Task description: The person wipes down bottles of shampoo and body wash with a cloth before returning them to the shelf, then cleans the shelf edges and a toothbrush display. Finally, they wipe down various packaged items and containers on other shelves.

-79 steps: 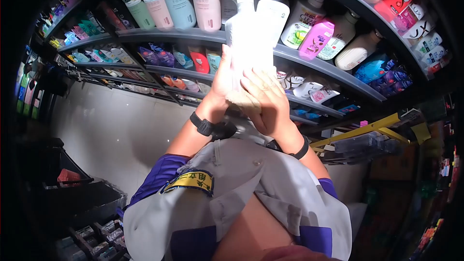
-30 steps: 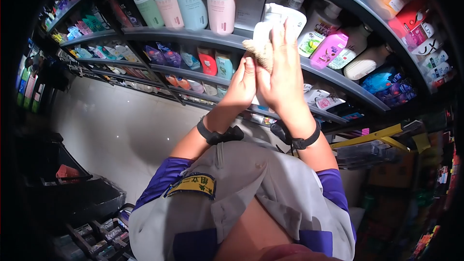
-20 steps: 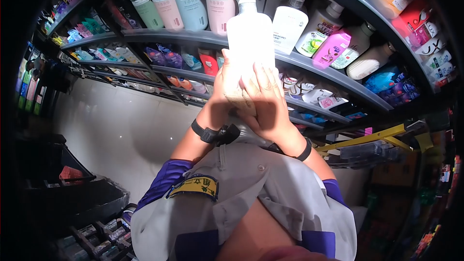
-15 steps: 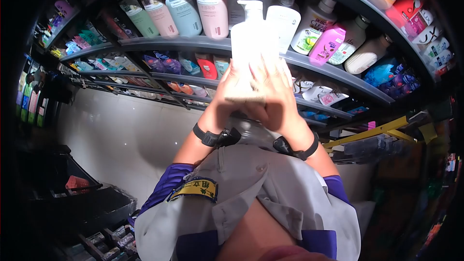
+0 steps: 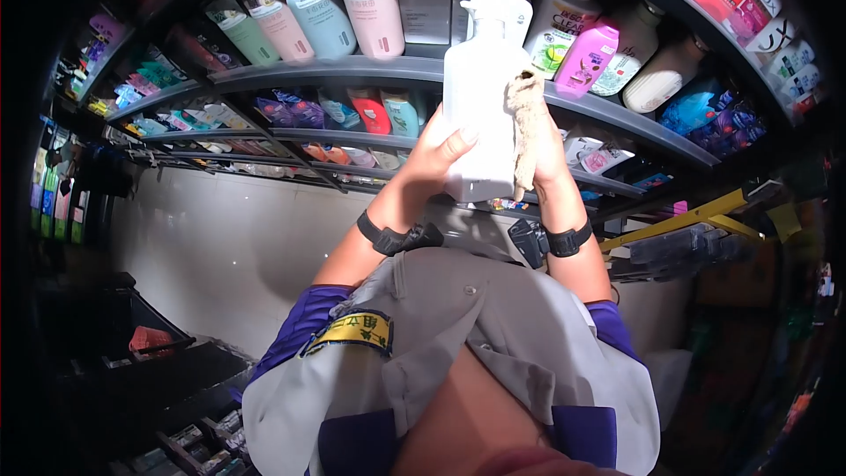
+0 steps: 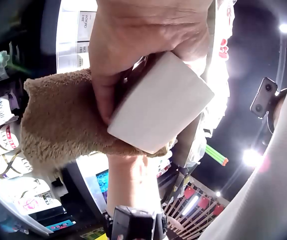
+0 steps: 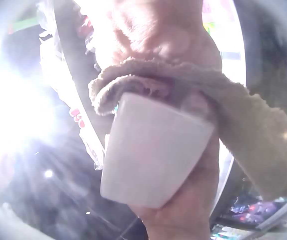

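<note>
A white pump bottle [image 5: 483, 106] stands upright between both hands in the head view, its pump at the top. My left hand [image 5: 434, 157] grips its left side, thumb across the front. On the right side, my right hand [image 5: 548, 148] holds a tan cloth [image 5: 527, 128] against the bottle; its fingers are mostly hidden behind the cloth. The bottle's pale base [image 6: 161, 102] faces the left wrist camera, with the cloth [image 6: 58, 117] beside it. In the right wrist view the base [image 7: 151, 150] shows below the folded cloth [image 7: 263, 140].
Behind the hands, a grey shelf edge [image 5: 335, 68] carries pump bottles, including a pink bottle [image 5: 374, 13] and a purple-pink bottle [image 5: 587, 60]. Lower shelves hold pouches and tubes. A yellow bar [image 5: 679, 222] juts in at right; a black bin [image 5: 132, 370] stands lower left.
The hands and bottle have shifted right. The right hand has moved from the bottle's front to its right side, bringing the cloth into clear view there.
</note>
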{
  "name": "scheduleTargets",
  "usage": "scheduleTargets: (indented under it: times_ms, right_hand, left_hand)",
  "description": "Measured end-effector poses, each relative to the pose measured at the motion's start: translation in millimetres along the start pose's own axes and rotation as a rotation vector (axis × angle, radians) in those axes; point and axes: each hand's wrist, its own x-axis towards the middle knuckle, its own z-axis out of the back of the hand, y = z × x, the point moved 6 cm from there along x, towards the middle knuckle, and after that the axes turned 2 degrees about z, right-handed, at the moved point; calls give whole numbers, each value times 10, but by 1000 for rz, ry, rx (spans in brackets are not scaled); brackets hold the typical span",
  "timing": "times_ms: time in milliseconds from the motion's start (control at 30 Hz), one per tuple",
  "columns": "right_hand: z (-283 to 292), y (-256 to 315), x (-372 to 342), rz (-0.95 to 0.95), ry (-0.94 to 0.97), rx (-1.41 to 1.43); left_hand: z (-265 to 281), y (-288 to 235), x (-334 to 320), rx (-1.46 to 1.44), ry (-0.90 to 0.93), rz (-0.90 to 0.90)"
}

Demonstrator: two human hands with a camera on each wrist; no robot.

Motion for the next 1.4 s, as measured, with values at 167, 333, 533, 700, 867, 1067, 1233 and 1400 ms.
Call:
scheduleTargets:
  times_ms: [167, 333, 533, 700, 867, 1067, 1233, 1400]
  right_hand:
    - [6, 86, -4, 116, 35, -44]
    - [-222, 478, -84, 402, 40, -506]
    - [-284, 513, -206, 506, -5, -638]
    - [-292, 417, -372, 585, 48, -738]
    - [-197, 156, -519, 463, 233, -679]
    - [-164, 254, -624, 331, 238, -490]
    - [-172, 237, -799, 380, 111, -662]
    - [-275, 439, -909, 479, 91, -961]
  left_hand:
    - [38, -153, 72, 630, 4, -173]
    - [-72, -139, 50, 695, -107, -180]
    - [-98, 35, 17, 41, -176, -85]
    - [-113, -13, -64, -202, -228, -76]
    - [-14, 52, -40, -368, -83, -29]
    - [-49, 48, -70, 303, -263, -81]
    - [-56, 26, -202, 382, -289, -246]
    - [-390, -86, -275, 303, -70, -154]
